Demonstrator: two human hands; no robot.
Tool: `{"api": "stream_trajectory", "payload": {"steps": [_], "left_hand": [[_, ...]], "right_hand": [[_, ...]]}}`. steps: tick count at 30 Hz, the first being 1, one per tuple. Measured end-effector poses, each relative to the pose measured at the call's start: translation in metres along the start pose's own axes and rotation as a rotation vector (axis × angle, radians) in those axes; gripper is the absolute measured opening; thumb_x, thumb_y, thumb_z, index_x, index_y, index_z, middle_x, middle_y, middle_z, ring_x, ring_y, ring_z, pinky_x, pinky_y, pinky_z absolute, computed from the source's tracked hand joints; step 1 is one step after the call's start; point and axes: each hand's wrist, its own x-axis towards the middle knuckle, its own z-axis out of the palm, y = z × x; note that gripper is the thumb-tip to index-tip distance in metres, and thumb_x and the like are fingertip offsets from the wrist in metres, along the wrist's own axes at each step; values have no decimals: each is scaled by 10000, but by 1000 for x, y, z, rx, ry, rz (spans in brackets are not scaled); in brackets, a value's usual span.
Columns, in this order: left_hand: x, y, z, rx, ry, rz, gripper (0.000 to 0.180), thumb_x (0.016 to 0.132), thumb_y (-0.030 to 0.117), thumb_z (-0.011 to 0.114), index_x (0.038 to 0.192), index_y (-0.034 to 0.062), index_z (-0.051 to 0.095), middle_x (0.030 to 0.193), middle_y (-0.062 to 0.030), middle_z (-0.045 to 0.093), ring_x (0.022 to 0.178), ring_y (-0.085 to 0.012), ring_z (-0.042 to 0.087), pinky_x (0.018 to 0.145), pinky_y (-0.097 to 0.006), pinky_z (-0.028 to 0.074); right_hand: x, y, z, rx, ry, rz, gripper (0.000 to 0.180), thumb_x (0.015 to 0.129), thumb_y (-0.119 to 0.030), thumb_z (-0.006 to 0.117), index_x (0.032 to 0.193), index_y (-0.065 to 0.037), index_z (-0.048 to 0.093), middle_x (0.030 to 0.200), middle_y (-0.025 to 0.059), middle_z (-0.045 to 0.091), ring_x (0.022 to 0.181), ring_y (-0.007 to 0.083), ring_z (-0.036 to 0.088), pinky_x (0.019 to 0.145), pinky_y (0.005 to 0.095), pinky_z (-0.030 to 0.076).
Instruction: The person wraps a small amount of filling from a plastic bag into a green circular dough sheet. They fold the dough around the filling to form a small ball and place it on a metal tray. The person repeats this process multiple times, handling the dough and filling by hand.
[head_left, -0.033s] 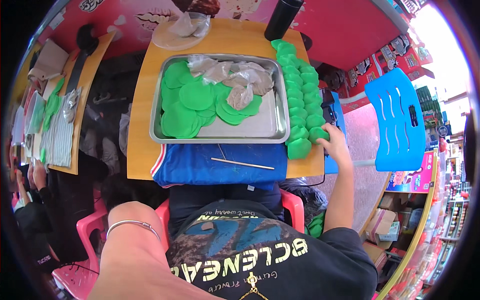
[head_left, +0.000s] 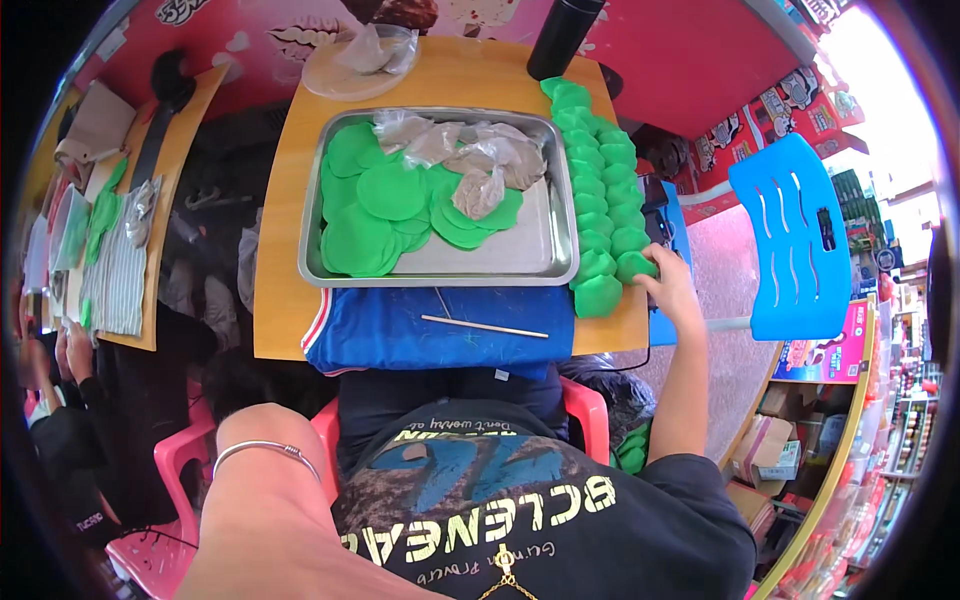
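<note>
My right hand is at the table's right edge, its thumb and curled fingers pinching the near end of a green folded piece. That piece ends one of two overlapping rows of green rounded pieces running along the right side of the table. Of my left arm, the forearm and bent wrist with a silver bangle show at lower left; the hand itself is hidden. A metal tray holds loose flat green discs and clear plastic bags of brownish filling.
A blue cloth lies before the tray, with a thin stick on it. Behind stand a clear lid and a black bottle. A blue chair is at right. Another person's hands are by the left table.
</note>
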Motion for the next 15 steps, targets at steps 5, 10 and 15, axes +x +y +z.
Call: {"api": "stream_trajectory", "payload": {"steps": [5, 10, 15], "left_hand": [[-1, 3, 2, -13, -3, -3, 254, 825, 160, 541, 904, -66, 455, 880, -190, 499, 804, -285, 462, 790, -388, 397], [-2, 4, 5, -25, 5, -7, 211, 814, 129, 548, 853, -61, 465, 827, -176, 503, 742, -268, 466, 750, -376, 413], [-4, 9, 6, -34, 13, 3, 174, 804, 98, 554, 803, -57, 475, 774, -162, 507, 680, -252, 470, 709, -363, 428]], "right_hand": [[1, 5, 8, 130, 31, 20, 354, 680, -45, 687, 996, -23, 529, 952, 136, 560, 878, 274, 574, 732, 345, 489], [-1, -5, 10, 167, 176, 67, 354, 698, -59, 691, 1015, -17, 540, 1014, 126, 549, 926, 249, 568, 707, 314, 510], [21, -43, 0, 268, 349, -27, 316, 734, -65, 676, 1020, -9, 556, 1000, 123, 558, 938, 235, 571, 714, 308, 509]]}}
